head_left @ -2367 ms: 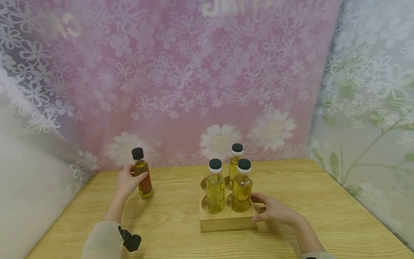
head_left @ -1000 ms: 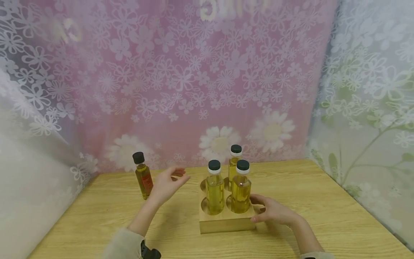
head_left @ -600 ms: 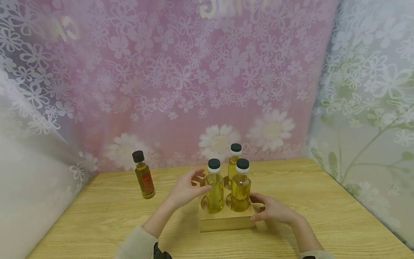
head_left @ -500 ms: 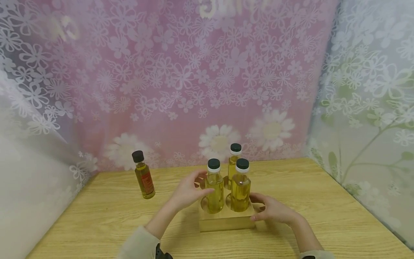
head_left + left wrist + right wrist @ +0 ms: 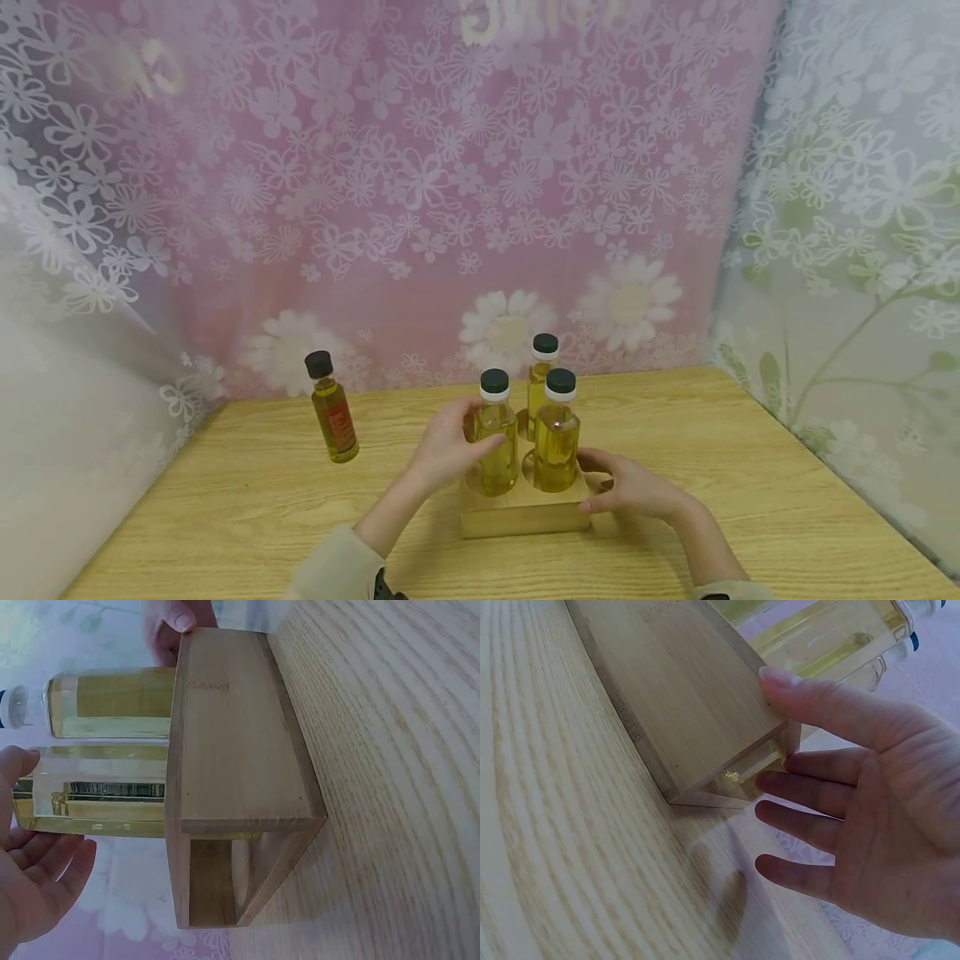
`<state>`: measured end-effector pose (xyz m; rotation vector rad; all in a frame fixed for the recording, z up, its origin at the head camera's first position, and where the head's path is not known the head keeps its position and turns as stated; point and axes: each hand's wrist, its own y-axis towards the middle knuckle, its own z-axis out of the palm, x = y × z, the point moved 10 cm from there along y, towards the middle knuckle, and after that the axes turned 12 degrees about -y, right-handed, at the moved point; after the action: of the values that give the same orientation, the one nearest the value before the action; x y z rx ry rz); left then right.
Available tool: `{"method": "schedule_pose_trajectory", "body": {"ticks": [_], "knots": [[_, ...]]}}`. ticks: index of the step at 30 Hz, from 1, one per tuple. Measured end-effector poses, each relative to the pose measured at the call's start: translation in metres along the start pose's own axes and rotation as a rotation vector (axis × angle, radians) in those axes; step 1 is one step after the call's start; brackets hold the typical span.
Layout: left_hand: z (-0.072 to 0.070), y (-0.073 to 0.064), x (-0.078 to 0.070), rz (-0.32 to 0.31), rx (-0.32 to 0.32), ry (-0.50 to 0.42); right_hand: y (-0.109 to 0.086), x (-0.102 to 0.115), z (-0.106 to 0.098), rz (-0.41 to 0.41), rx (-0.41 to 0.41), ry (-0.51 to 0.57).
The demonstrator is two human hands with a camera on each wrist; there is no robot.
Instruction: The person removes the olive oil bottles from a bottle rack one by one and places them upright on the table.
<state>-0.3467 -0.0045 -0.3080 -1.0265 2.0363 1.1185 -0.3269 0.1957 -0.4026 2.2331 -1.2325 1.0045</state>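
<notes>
A wooden bottle rack (image 5: 525, 522) with round holes stands on the table, carrying three dark-capped bottles of yellow liquid. My left hand (image 5: 444, 448) grips the front-left bottle (image 5: 501, 468), thumb across its near side and fingers behind it. In the left wrist view that bottle (image 5: 112, 791) still sits in the rack, between thumb and fingers. Beside it is the front-right bottle (image 5: 557, 450), with the back bottle (image 5: 537, 390) behind. My right hand (image 5: 637, 490) holds the rack's right end, thumb on the front corner. In the right wrist view, the lower fingers (image 5: 799, 877) are spread apart.
A slimmer bottle (image 5: 335, 421) with a black cap and red label stands alone on the left of the wooden table (image 5: 247, 492). A pink flowered curtain (image 5: 390, 208) hangs behind, with pale cloth (image 5: 862, 292) on the right.
My left hand let go of the red-labelled bottle, moved right to the rack and closed round the front-left bottle. My right hand has stayed at the rack's right end.
</notes>
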Motion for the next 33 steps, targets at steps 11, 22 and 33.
{"method": "schedule_pose_trajectory", "body": {"ticks": [11, 22, 33], "knots": [[-0.004, -0.005, -0.011, 0.031, -0.053, -0.039, -0.001, 0.005, -0.002, -0.009, 0.005, 0.001], [-0.037, -0.002, -0.036, 0.103, -0.127, -0.130, -0.001, 0.005, 0.000, -0.010, 0.014, 0.014], [-0.099, -0.019, -0.027, 0.042, -0.250, 0.017, -0.001, 0.005, 0.000, -0.003, 0.012, 0.023]]}}
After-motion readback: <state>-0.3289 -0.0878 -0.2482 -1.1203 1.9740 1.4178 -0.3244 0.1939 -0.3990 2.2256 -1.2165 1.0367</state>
